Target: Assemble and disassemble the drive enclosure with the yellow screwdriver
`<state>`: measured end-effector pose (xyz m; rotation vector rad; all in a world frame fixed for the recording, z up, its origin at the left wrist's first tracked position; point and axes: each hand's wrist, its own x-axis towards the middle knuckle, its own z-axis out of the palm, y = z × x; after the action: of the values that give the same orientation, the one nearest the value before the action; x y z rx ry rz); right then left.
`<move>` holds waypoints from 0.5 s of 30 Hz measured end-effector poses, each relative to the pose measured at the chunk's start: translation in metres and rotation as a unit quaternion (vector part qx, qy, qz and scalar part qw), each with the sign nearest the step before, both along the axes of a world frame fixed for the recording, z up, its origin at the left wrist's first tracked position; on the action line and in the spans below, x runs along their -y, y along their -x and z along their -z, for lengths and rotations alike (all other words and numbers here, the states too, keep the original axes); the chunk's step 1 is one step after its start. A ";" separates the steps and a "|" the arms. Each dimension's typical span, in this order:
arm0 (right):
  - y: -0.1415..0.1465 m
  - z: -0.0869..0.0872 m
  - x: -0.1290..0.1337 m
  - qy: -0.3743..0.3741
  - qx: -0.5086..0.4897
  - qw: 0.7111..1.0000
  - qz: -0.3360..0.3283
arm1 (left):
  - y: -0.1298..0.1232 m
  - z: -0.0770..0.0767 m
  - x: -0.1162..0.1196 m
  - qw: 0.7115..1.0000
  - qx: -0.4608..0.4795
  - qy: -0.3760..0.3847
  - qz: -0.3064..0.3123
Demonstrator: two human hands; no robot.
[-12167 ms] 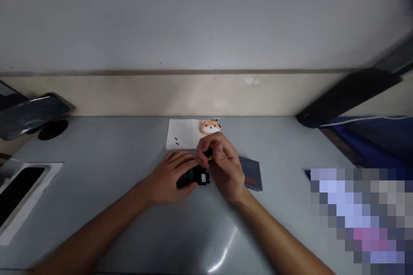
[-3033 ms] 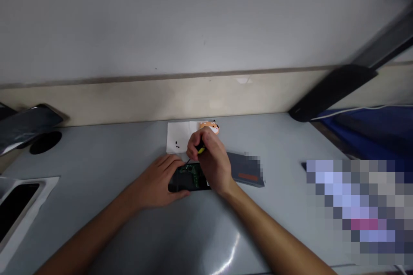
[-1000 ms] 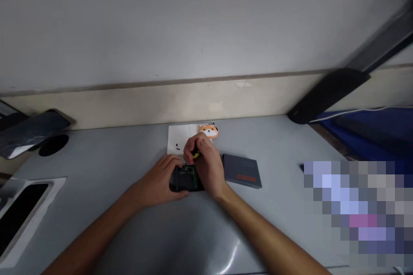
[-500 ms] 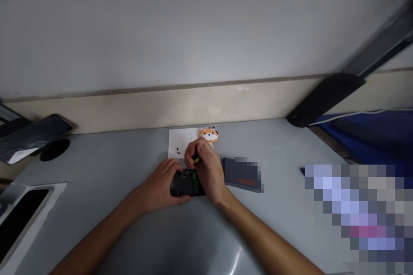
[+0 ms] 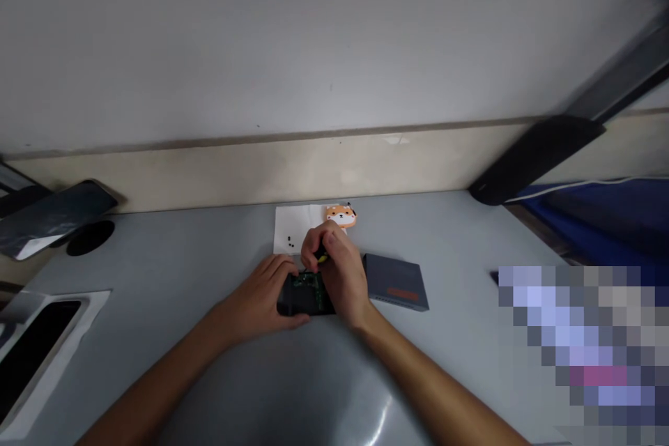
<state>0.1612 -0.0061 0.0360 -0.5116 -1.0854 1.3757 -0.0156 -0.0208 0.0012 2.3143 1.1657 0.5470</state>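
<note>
A flat black device [image 5: 297, 302] lies on the grey table with green circuit board [image 5: 308, 282] exposed. My left hand [image 5: 264, 296] grips its left end, fingers at the far edge and thumb along the near edge. Curled over the right part of the device, my right hand [image 5: 341, 268] holds a small tool with a black and yellow handle [image 5: 323, 256], apparently a screwdriver. Its tip points down toward the board's far edge, but the contact is too small to make out. Just behind, several tiny dark pieces [image 5: 290, 242], perhaps screws, rest on white paper [image 5: 297, 221].
An orange-and-white dog-face item [image 5: 341, 215] sits at the paper's right corner. Right of my hands lies a dark grey box [image 5: 397, 277]. At left are a white tray-like piece with a black panel [image 5: 42, 341] and a tilted dark screen [image 5: 63, 216]. A black stand [image 5: 533, 160] is at back right.
The view has shifted slightly. Both hands keep their hold on the device and the tool, with barely any movement.
</note>
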 end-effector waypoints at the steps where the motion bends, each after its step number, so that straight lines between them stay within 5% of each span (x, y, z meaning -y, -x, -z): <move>1: 0.000 0.000 0.000 0.000 -0.002 1.000 -0.001 | 0.000 0.000 0.000 1.000 -0.001 -0.001 -0.001; 15: 0.003 -0.003 0.002 -0.005 0.008 1.000 0.023 | -0.001 0.000 0.000 1.000 -0.002 -0.007 -0.001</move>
<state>0.1587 -0.0084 0.0392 -0.5384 -1.0853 1.3272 -0.0150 -0.0208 0.0008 2.3268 1.1699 0.5545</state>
